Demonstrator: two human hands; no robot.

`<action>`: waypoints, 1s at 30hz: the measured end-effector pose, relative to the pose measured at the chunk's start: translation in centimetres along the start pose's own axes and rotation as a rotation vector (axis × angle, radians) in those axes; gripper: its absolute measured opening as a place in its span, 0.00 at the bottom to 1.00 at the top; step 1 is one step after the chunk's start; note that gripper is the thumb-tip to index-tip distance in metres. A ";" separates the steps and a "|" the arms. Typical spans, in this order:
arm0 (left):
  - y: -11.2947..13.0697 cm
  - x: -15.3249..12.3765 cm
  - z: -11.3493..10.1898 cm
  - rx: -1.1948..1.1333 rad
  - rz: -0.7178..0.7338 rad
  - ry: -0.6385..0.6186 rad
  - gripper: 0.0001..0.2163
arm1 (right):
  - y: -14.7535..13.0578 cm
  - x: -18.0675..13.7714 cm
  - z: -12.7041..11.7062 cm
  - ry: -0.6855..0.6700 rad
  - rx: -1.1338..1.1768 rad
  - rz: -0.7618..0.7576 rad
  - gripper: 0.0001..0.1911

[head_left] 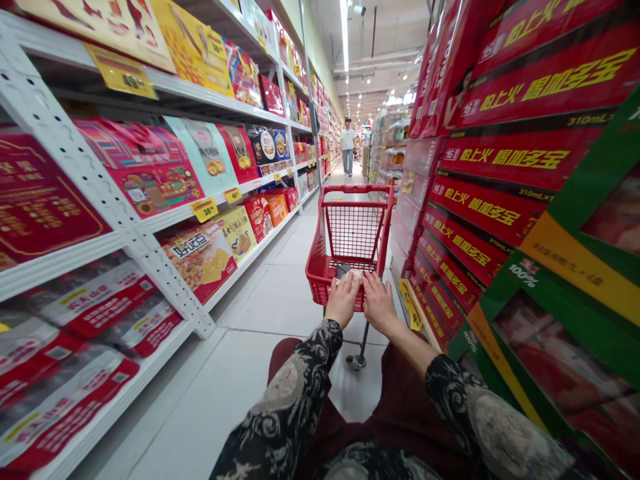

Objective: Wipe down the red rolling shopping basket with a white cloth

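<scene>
A small red shopping cart [320, 267] with a mesh basket stands on the floor in front of my knees. My left hand [343, 297] is on the cart's near rim, its fingers bent over the edge. Beside it, almost touching, my right hand [379, 301] rests on the same rim with its fingers curled over. Something white and crumpled [356, 274], perhaps a tissue, shows at my left fingertips. A dark grey item [343, 269] lies in the basket just beyond, partly hidden by my fingers. A caster wheel [356, 362] is visible below the cart.
White shelves [170, 220] with boxed snacks and yellow price tags line the left side. Stacked red drink cartons [495, 160] and green cartons [565, 300] rise close on the right. A pale tiled aisle [285, 283] runs ahead, where a person [348, 147] stands farther off.
</scene>
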State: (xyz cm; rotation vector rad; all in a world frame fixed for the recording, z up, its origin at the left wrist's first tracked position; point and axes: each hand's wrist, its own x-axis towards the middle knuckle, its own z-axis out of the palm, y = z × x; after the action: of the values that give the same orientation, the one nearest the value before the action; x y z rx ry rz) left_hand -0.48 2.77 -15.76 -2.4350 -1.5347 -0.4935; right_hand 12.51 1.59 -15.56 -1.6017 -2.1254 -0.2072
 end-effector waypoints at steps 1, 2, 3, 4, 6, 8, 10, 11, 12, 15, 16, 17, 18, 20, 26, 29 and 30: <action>0.6 0.1 0.1 -0.001 0.033 0.002 0.23 | 0.0 0.0 -0.1 0.004 -0.004 0.003 0.29; 1.1 0.3 0.1 0.001 0.061 0.004 0.23 | 0.1 0.0 -0.1 0.011 -0.008 0.005 0.29; 1.4 0.4 0.1 0.004 0.083 0.006 0.23 | 0.2 0.1 -0.1 0.019 -0.013 0.006 0.29; 1.6 0.4 0.1 0.009 0.097 0.008 0.23 | 0.3 0.0 -0.1 0.028 -0.018 0.005 0.28; 1.4 0.4 0.0 0.021 0.112 0.008 0.23 | 0.5 0.0 0.0 0.051 -0.025 0.003 0.29; 0.4 0.1 -0.1 0.030 0.097 0.005 0.23 | 0.7 -0.1 0.1 0.070 -0.024 0.003 0.30; -1.0 -0.2 -0.3 0.034 0.038 0.001 0.24 | 0.8 -0.3 0.2 0.076 -0.016 0.000 0.31; -1.7 -0.4 -0.4 0.037 -0.002 0.001 0.24 | 0.8 -0.3 0.2 0.076 -0.012 -0.001 0.31; -2.4 -0.5 -0.5 0.040 -0.041 0.001 0.24 | 0.8 -0.3 0.3 0.071 -0.009 -0.003 0.31; -3.1 -0.7 -0.3 0.043 -0.091 0.003 0.23 | 0.5 -0.3 0.2 0.040 -0.001 -0.001 0.31; -2.8 -0.7 -0.2 0.040 -0.081 0.006 0.23 | 0.3 -0.3 0.2 0.026 0.001 0.002 0.30; -2.3 -0.7 0.0 0.034 -0.056 0.011 0.23 | 0.1 -0.2 0.1 0.012 0.002 0.005 0.30; -1.7 -0.6 0.2 0.025 -0.023 0.016 0.23 | -0.1 -0.2 0.0 0.002 0.003 0.006 0.30; -0.4 -0.3 0.6 0.009 0.046 0.026 0.23 | -0.5 0.0 -0.1 -0.007 0.000 0.000 0.30; -1.4 -0.3 -0.1 0.007 0.009 0.011 0.23 | -0.3 -0.2 0.0 -0.011 -0.010 -0.026 0.30; -3.6 -0.8 -0.7 0.017 -0.119 0.016 0.23 | -0.2 -0.3 0.1 -0.019 -0.013 -0.035 0.30; -4.0 -0.9 -0.7 0.016 -0.143 0.022 0.23 | -0.2 -0.3 0.1 -0.022 -0.012 -0.035 0.30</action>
State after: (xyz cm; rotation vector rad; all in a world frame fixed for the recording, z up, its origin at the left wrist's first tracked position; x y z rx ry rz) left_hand -4.53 3.53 -15.44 -2.3109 -1.7053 -0.5294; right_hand 12.37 1.26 -15.78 -1.5815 -2.1743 -0.2144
